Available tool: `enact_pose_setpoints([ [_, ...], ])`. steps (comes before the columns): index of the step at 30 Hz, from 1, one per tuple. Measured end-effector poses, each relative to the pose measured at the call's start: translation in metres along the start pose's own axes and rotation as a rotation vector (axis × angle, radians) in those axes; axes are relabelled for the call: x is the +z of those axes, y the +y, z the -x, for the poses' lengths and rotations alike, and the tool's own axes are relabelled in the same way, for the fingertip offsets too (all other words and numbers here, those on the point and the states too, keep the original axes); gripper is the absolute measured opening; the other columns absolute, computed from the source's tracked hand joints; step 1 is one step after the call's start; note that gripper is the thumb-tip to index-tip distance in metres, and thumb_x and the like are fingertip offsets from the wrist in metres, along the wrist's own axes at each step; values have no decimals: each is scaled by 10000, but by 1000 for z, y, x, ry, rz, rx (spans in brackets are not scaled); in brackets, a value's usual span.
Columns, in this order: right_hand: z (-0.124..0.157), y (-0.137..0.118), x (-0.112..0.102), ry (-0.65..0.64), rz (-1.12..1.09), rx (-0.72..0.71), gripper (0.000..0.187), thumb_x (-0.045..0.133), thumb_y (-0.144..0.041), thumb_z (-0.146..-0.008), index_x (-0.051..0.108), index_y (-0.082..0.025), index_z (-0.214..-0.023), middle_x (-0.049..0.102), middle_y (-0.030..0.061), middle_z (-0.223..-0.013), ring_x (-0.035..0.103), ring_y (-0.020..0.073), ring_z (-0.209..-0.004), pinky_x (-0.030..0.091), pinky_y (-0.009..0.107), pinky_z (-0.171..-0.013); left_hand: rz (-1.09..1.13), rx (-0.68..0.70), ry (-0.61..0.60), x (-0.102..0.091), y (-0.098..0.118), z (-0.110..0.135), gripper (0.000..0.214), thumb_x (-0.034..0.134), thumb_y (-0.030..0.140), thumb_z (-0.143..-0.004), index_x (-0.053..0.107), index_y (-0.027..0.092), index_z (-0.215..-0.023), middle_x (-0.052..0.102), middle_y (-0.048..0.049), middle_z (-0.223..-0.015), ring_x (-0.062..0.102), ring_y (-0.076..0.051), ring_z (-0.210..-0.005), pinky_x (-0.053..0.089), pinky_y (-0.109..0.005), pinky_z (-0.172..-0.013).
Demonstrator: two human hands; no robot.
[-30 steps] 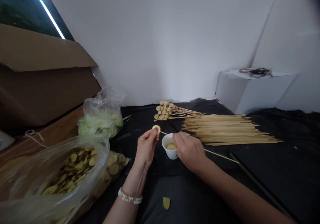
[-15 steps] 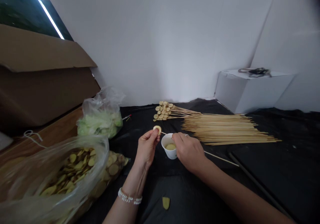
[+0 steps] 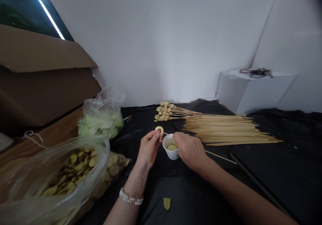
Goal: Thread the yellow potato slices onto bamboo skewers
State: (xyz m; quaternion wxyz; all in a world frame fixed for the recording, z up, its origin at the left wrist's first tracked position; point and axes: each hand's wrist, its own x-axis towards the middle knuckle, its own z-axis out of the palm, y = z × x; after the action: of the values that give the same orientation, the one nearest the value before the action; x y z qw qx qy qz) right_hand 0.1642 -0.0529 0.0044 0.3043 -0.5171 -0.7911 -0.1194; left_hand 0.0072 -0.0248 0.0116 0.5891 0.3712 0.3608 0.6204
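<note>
A pale, round slice (image 3: 159,128) with a smooth face meets a slim, straight wooden skewer (image 3: 220,157) above a creased black sheet (image 3: 141,203). The white cup (image 3: 172,155) just below tapers toward its base, with something yellowish inside. Farther right lies a dense bundle (image 3: 228,129) of tan sticks; at near left, a crinkled clear bag (image 3: 102,148) full of oval pieces is cut off by the view's edge. The right hand (image 3: 191,150) hides the skewer's middle and part of the cup's right rim. The skewer's left end seems to enter the slice's right side, though how deep is too small to tell. The left hand (image 3: 150,148) pinches the slice, which sits at its thumb and fingertips, while the right fingers grasp the skewer.
</note>
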Motion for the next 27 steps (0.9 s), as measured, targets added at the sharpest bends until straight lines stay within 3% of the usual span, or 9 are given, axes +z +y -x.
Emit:
enact_pose_setpoints([
  [4,0,0,1,39,-7,-21,210,384,-192,-947,566,-197,-844,615,-1,-739,546,137,-653,237,283,-551,33,-9,39,1,2,0,286,797,304,-626,736,142,-852,639,-17,-714,544,-62,-620,453,-162,-568],
  [10,-2,3,-1,137,-35,-58,219,392,-234,-955,592,-178,-887,605,26,-800,531,144,-713,294,262,-620,48,50,135,-4,4,-4,265,822,300,-575,741,132,-763,671,-30,-707,566,-66,-611,456,-154,-559],
  [14,-2,3,2,177,-9,-71,233,410,-192,-938,579,-185,-778,583,18,-726,510,148,-675,282,275,-611,52,51,133,-3,6,-3,261,827,286,-563,744,122,-748,676,-33,-691,566,-62,-605,449,-143,-553],
  [27,0,1,0,202,8,-99,242,397,-141,-904,553,-190,-726,571,24,-693,488,161,-668,276,282,-623,22,52,133,0,3,-1,261,828,297,-560,750,126,-741,678,-34,-697,558,-66,-622,442,-151,-562],
])
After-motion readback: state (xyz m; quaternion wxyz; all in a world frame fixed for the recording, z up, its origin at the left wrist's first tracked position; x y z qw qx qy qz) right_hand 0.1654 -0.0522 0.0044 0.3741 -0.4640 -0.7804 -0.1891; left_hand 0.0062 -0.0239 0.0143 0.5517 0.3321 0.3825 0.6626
